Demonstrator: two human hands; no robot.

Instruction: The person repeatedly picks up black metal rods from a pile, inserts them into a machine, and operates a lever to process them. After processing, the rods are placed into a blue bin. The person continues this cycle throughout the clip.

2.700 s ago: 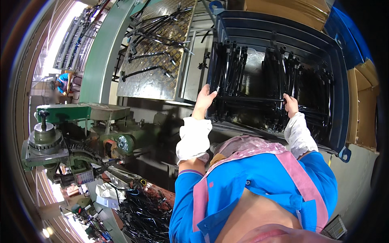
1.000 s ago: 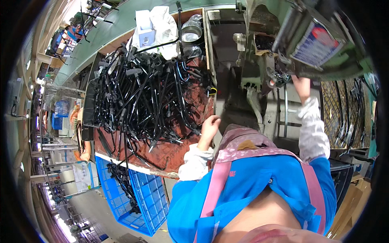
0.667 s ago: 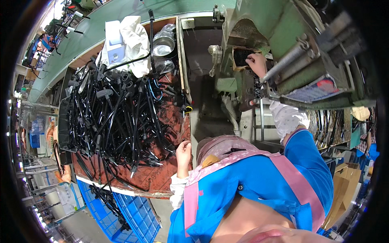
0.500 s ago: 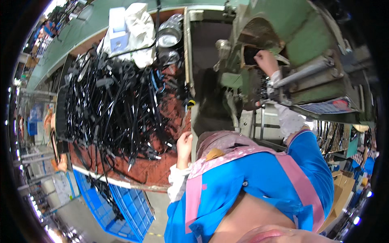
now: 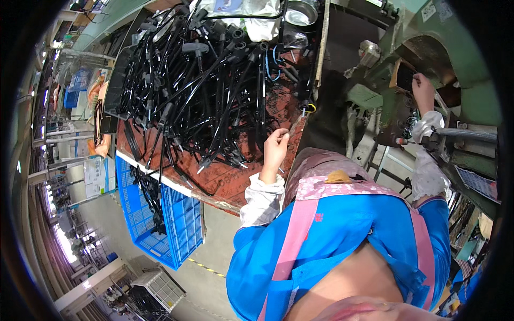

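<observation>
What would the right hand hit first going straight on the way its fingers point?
Probably the small open brown box at the green machine; the right hand appears right at the box's edge, though depth and contact are unclear.

Grey floor [image 5: 210, 245] near left, yellow-and-dark tape line [image 5: 206, 267] across it. Workbench [image 5: 235, 184] left of centre: worn red top, pale front edge. Long green surface [image 5: 115, 27] far left, beyond the bench. Metal racks [image 5: 60, 140] down the left side, small and bent by the lens. Pale beam [image 5: 88, 286] near left. Bright white patch [image 5: 65, 243] just behind, window or lamp unclear.
</observation>
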